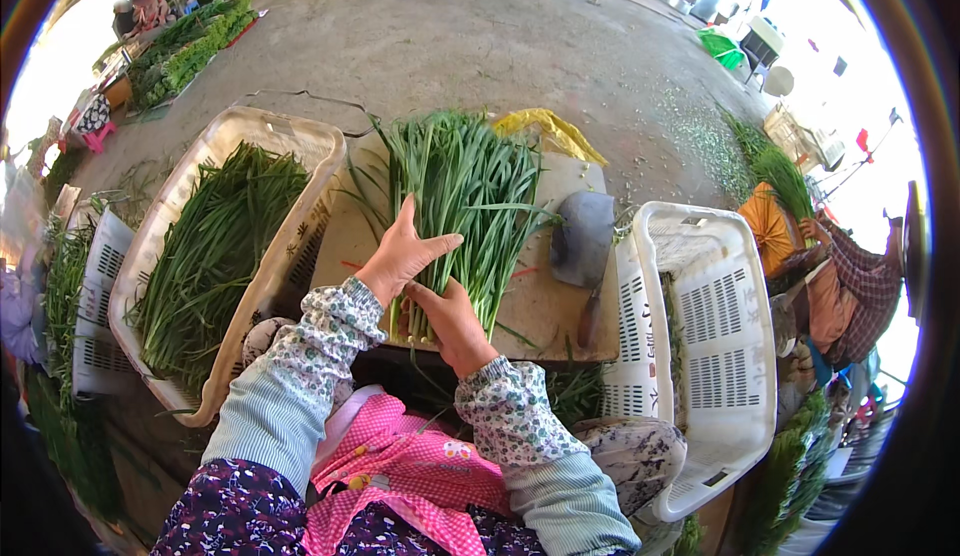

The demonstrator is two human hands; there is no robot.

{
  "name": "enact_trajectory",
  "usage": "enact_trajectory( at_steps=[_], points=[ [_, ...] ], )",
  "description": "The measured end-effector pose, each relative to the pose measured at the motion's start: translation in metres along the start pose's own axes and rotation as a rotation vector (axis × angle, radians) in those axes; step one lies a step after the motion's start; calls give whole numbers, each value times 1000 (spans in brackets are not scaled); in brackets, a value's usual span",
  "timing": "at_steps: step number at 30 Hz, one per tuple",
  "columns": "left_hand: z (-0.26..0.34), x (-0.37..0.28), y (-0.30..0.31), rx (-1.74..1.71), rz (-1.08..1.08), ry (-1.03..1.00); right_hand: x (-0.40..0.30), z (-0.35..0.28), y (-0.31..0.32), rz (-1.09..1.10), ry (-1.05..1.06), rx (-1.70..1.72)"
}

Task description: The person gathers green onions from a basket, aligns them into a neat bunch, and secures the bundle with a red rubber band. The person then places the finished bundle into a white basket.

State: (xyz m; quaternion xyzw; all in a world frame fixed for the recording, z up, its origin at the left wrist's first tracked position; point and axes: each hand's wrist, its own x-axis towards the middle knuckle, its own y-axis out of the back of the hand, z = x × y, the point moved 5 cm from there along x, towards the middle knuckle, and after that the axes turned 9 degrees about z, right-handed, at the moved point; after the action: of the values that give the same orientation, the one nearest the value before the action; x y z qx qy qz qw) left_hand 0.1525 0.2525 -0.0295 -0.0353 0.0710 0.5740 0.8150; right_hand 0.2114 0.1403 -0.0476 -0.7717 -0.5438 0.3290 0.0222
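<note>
A thick bunch of long flat green leaves, probably Chinese chives (472,173), lies on a wooden cutting board (555,323) before me. My left hand (401,256) is at the left side of the bunch, its index finger pointing up along the leaves and its thumb across the stalks; its other fingers are hidden. Lower down, my right hand (456,327) grips the pale stalk ends, with its thumb close to my left hand. On the right of the board rests a cleaver (583,237) with a broad dark blade, its wooden handle towards me.
Left of the board stands a plastic crate (330,154) holding long greens (225,256). A white perforated crate (727,316) stands on the right. Behind the board lies a yellow bag (551,132). A co-worker (855,293) at far right holds greens. More people sit at far upper left.
</note>
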Motion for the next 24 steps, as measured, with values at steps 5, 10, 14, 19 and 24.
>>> enact_trajectory(
  at_steps=[5, 10, 14, 19, 24],
  points=[
    [1, -2, -3, 298, 36, -19, -3, 2, 6, 29, -7, -58],
    [-20, 1, 0, 330, 96, -63, -4, 7, 21, 113, 385, -710],
    [-28, 4, -4, 310, 109, -83, -52, -40, 13, 103, 553, -1126],
    [-51, 2, -13, 713, 212, -258, -65, -71, 53, 226, 660, -1091],
    [-44, -2, -20, 742, 175, -195, -19, -65, 145, 436, 736, -1185]
  ],
)
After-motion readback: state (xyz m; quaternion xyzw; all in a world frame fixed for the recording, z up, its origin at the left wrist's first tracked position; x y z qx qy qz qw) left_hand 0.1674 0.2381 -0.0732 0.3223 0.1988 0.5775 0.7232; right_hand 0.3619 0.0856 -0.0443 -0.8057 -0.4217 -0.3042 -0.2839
